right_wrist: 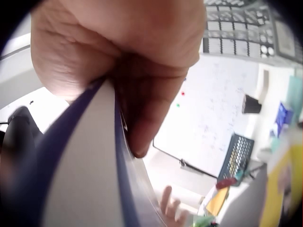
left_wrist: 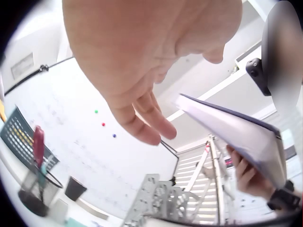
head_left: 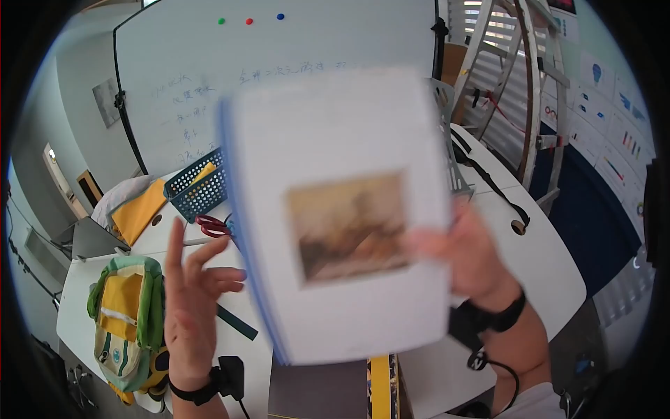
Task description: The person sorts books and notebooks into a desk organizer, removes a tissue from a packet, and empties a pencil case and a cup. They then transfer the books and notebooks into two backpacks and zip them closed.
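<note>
A book [head_left: 342, 133] with a white cover, a blue spine edge and a small painting-like picture is held upright in front of me, blurred in the head view. My right hand [head_left: 471, 258] grips its right side, thumb over the cover beside the picture. In the right wrist view, the pale page block [right_wrist: 83, 184] shows between blue cover edges, and the right-hand fingers [right_wrist: 147, 113] lie along one cover. My left hand [head_left: 195, 300] is raised just left of the spine, fingers extended and loosely bent. The left wrist view shows this left hand [left_wrist: 137, 56] holding nothing, apart from the book.
A green and yellow backpack [head_left: 125, 328] lies on the white table at left. Behind are a teal basket [head_left: 199, 195] and red-handled scissors [head_left: 211, 225] in a mesh cup [left_wrist: 35, 201]. A dark green strip [head_left: 237, 322] and yellow-spined item [head_left: 380, 391] lie nearer.
</note>
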